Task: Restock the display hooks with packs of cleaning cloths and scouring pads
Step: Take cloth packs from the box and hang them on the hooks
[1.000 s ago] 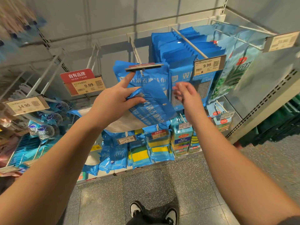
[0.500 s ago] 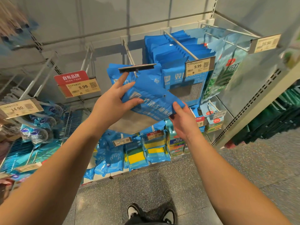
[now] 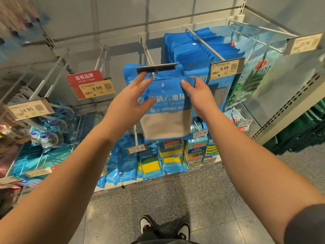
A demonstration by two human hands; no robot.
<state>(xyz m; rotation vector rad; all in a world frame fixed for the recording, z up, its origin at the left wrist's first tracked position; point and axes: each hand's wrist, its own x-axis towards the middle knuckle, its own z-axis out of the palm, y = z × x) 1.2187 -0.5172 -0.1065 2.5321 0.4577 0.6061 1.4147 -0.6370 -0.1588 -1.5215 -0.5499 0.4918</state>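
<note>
Far left, a 14.90 price tag point(image 3: 29, 109) caps a hook w/ round scrubber-type packs hanging under it; detail blurred. Next over, red-topped 9.99 tag point(image 3: 91, 84) on a hook that looks bare at the front.

Left hand point(image 3: 129, 103): fingers spread, palm flat against the left edge of the cloth pack point(image 3: 166, 110), thumb across its front. Steadying more than clamping.

Pack is blue on top, grey cloth showing thru the lower window, held upright and square to the shelf, top edge right at the tip of the centre hook point(image 3: 154, 76), under that hook's grey tag holder point(image 3: 157, 67). Prob held level so the hang-hole lines up w/ the prong; can't tell if it's threaded yet. More of the same packs sit behind it.

Right hand point(image 3: 199, 97): curled round the pack's upper right corner, thumb on the front, pinching it.

Right of that, a full hook of blue packs w/ 9.99 tag point(image 3: 226, 68), then green-printed packs point(image 3: 249, 85).
</note>
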